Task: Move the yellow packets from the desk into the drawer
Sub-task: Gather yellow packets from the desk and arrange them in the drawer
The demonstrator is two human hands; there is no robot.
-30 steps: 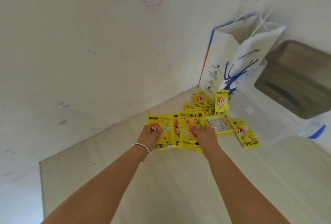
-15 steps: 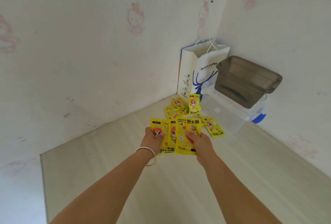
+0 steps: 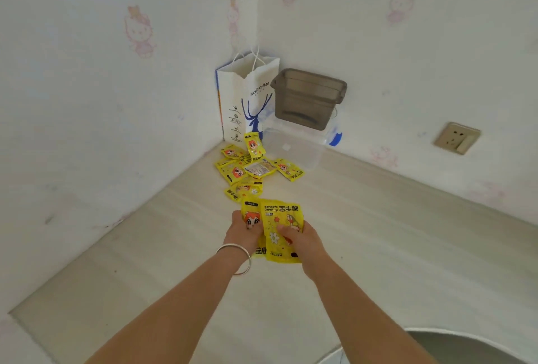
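Above the desk (image 3: 378, 247), the left hand (image 3: 243, 234) and right hand (image 3: 302, 239) together pinch a small stack of yellow hand-warmer packets (image 3: 281, 226) between thumbs and curled fingers.

drawer unseen, bag (image 3: 247, 92) small print illegible

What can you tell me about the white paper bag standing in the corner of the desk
The white paper bag stands upright in the desk's far corner, against the left wall. It looks like stiff paper, with white cord handles, a blue deer drawing, the words "luckin coffee" and a blue edge stripe. Its top is open; the contents are hidden. A smoky grey plastic bin sits beside it on the right, and one yellow packet leans at its foot.
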